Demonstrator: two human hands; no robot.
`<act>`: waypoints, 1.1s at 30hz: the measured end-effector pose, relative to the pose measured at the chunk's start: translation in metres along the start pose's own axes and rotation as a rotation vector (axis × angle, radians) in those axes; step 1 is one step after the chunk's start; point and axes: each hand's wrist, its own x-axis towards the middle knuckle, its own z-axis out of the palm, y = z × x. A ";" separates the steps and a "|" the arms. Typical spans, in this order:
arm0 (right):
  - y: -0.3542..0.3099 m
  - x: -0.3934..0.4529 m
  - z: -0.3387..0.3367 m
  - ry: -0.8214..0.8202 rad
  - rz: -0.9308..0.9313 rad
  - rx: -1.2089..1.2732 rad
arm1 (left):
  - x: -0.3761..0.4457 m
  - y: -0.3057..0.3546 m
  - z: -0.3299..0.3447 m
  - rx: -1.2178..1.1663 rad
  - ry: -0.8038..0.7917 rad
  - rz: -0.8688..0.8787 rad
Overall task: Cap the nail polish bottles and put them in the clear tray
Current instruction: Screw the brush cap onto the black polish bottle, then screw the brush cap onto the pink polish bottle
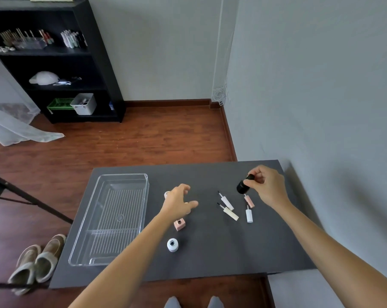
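My right hand grips a black nail polish bottle by its black cap, lifted over the right part of the dark table. My left hand hovers with fingers spread above the middle of the table and holds nothing. A pink square bottle and a white round bottle stand uncapped near my left forearm. Another pale bottle is partly hidden behind my left hand. Several brush caps lie loose: two white ones, a cream one and a pink one. The clear tray sits empty at the left.
The table's right side stands against a grey wall. A black tripod leg and a pair of slippers are on the wooden floor to the left. A black shelf stands far back.
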 end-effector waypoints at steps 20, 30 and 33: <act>0.116 -0.012 0.004 0.082 0.299 -0.165 | -0.012 -0.062 0.039 0.169 0.003 -0.232; 0.087 0.003 0.037 -0.069 0.010 -0.334 | -0.017 -0.042 0.034 0.029 0.143 -0.032; 0.088 0.015 0.052 -0.146 0.180 -0.401 | -0.017 -0.034 0.034 -0.015 0.169 0.014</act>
